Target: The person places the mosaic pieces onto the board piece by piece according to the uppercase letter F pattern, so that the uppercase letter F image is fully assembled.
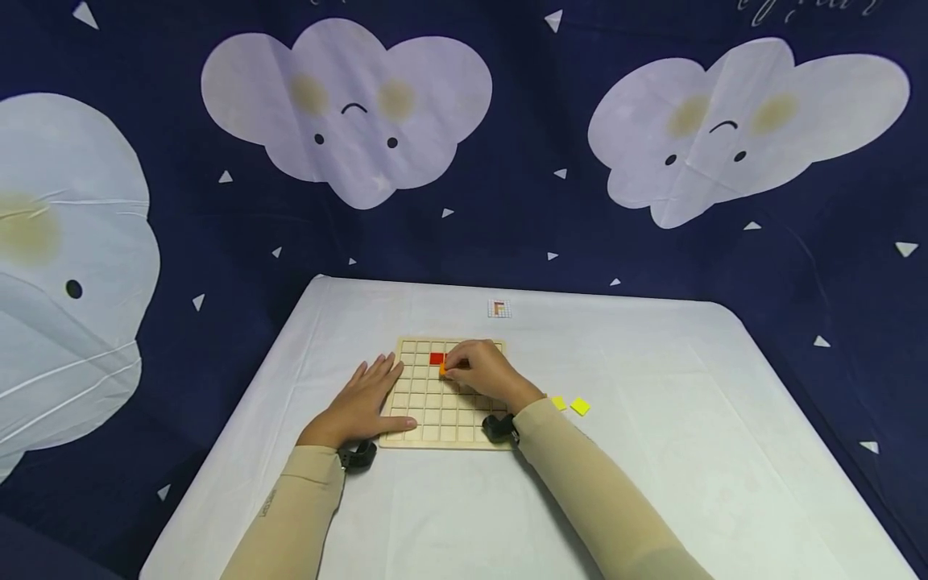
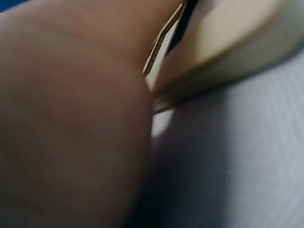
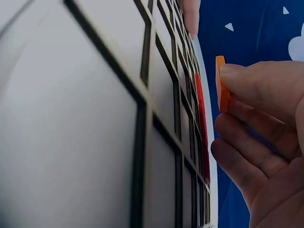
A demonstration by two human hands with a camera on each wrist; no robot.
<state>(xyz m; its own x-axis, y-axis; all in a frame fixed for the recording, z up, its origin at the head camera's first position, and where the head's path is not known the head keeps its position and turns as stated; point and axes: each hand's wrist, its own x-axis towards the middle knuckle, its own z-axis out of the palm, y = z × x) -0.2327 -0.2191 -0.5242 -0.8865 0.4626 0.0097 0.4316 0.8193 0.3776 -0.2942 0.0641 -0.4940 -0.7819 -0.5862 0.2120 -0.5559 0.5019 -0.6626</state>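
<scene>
A wooden grid board (image 1: 449, 417) lies on the white table. With fingers spread, my left hand (image 1: 358, 409) rests at its left side, the thumb lying over the lower-left squares. My right hand (image 1: 487, 372) pinches a small orange tile (image 3: 221, 88) between thumb and fingers, just above the board's upper part. Beside that tile, a red tile (image 1: 436, 358) sits in a square near the board's far edge; my right hand covers the squares to its right. In the left wrist view, blurred skin of the left hand (image 2: 71, 114) fills most of the picture.
Two yellow tiles (image 1: 580, 406) lie on the table right of the board, by the right wrist. A small card with a coloured grid pattern (image 1: 499, 308) lies beyond the board. Behind the table hangs a dark blue cloth (image 1: 522, 234) with clouds.
</scene>
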